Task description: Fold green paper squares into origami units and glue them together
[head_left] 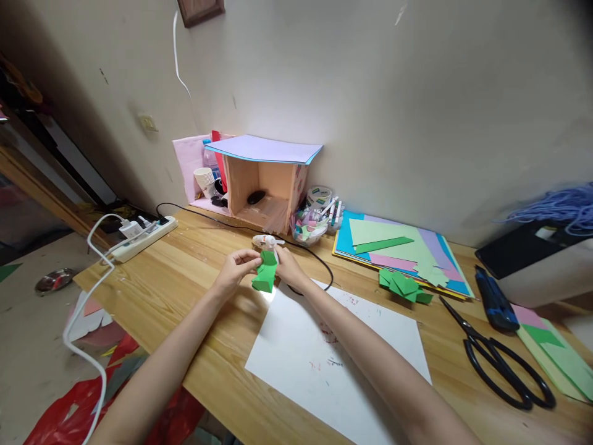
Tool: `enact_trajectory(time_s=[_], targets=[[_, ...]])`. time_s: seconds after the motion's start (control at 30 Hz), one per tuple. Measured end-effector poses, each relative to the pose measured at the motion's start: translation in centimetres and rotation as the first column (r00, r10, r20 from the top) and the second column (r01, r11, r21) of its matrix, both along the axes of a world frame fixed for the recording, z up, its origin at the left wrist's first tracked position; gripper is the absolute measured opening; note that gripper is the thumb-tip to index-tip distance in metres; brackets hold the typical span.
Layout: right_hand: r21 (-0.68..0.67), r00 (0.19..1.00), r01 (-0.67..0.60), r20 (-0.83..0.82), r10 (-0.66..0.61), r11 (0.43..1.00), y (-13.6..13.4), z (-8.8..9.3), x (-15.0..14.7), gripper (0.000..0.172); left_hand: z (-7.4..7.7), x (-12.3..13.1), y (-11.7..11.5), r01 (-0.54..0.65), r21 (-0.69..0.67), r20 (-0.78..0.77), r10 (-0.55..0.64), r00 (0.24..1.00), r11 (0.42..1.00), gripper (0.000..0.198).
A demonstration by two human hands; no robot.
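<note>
My left hand [238, 267] pinches a folded piece of green paper [265, 275] at its left edge, held above the wooden table. Right beside it, my right hand [290, 267] is wrapped around a white hot glue gun [266, 241], whose black cord trails over the table. The glue gun sits just behind the top of the green paper; whether its nozzle touches the paper I cannot tell. A white sheet with colored marks [324, 364] lies under my right forearm. More folded green paper pieces [403, 285] rest to the right.
Behind my hands stands an open box [243, 167] with a lilac sheet on top. Colored paper [389, 232] is stacked at the right, near black scissors [495, 358] and a utility knife [495, 300]. A power strip [148, 238] lies at the left edge; a clear bowl [309, 225] holds scraps.
</note>
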State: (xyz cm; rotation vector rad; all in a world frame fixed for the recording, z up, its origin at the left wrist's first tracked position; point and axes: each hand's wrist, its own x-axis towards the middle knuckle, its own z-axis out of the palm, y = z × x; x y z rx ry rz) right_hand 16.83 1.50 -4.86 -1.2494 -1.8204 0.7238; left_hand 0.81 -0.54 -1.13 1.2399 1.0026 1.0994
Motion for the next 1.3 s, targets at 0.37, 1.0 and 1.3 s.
enact_trajectory(time_s=[0.37, 1.0, 1.3], targets=[[0.01, 0.986, 0.142, -0.092, -0.14, 0.99, -7.4, 0.8, 3.6, 0.021, -0.2, 1.2, -1.2, 0.086, 0.098, -0.064, -0.08, 0.995, 0.991, 0.024], [-0.311, 0.739, -0.284, -0.674, 0.0, 0.907, -10.5, -0.5, 2.9, 0.025, -0.3, 2.2, -1.7, 0.147, 0.28, -0.158, -0.105, 0.982, 0.949, 0.012], [-0.319, 0.795, -0.242, -0.607, -0.001, 0.916, -10.3, -0.6, 3.1, 0.028, -0.6, 2.6, -1.9, 0.116, 0.274, -0.182, -0.067, 0.981, 0.955, 0.016]])
